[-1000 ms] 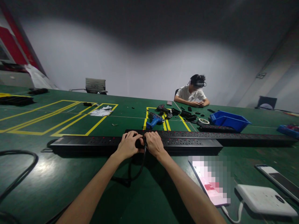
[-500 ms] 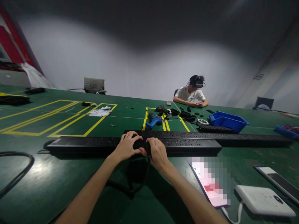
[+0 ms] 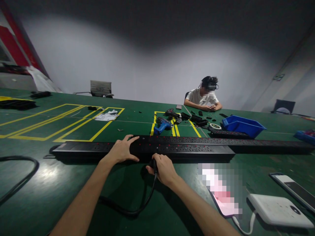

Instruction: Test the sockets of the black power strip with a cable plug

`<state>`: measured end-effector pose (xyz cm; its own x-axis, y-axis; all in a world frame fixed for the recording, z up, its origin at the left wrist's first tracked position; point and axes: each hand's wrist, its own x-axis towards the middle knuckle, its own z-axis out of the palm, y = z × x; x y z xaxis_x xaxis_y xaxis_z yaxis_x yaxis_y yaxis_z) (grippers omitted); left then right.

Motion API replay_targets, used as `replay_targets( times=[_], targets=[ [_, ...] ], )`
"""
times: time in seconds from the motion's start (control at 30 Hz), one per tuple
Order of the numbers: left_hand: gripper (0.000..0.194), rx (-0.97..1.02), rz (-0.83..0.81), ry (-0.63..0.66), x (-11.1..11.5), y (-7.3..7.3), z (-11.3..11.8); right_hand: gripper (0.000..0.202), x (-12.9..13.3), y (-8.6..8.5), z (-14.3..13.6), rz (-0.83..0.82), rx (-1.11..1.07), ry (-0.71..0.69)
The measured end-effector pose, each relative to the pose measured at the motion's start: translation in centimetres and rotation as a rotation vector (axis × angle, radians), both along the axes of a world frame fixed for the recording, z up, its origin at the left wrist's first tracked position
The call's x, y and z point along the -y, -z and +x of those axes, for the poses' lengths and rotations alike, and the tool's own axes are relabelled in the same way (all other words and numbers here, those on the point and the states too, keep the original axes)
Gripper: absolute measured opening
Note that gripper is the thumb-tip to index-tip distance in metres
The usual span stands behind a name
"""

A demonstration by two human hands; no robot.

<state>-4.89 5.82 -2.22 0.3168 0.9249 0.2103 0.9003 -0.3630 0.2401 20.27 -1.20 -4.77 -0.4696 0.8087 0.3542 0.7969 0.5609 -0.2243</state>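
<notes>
A long black power strip (image 3: 192,149) with rows of sockets and small red lights lies across the green table. My left hand (image 3: 123,150) rests on it left of the middle, thumb and fingers spread across its top. In front of the strip, my right hand (image 3: 162,166) grips a black plug (image 3: 153,165), held clear of the sockets. From the plug a black cable (image 3: 145,205) curves down and to the left over the table. Behind the near strip lies a second long power strip (image 3: 265,146), reaching further right.
Beyond the strips lie a blue power drill (image 3: 162,125), black parts (image 3: 198,120) and a blue bin (image 3: 242,126). A co-worker (image 3: 205,95) sits across the table. At the near right are a pink-screened phone (image 3: 227,203), a white power bank (image 3: 280,209) and another phone (image 3: 295,190).
My right hand has drawn the plug back off the strip, toward me. My left hand has slid left along the strip, with its fingers spreading.
</notes>
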Motion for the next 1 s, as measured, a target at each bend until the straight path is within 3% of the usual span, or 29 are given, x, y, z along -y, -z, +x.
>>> replay_targets(
  times=[0.23,0.37,0.57,1.0],
  targets=[
    [0.097,0.157,-0.068,0.019,0.3,-1.5,-0.8,0.033,0.5,-0.1,0.5,-0.029,0.019,0.012],
    [0.101,0.204,-0.063,0.012,0.7,-1.8,-1.3,0.031,0.7,-0.2,0.4,-0.027,0.029,-0.013],
    [0.109,0.175,-0.087,-0.017,0.5,-1.6,-3.4,0.030,0.8,-0.2,0.2,-0.026,0.015,-0.029],
    [0.104,0.178,-0.074,-0.062,-0.3,-0.4,-6.3,0.031,0.7,-0.1,0.2,-0.059,0.009,-0.055]
  ],
)
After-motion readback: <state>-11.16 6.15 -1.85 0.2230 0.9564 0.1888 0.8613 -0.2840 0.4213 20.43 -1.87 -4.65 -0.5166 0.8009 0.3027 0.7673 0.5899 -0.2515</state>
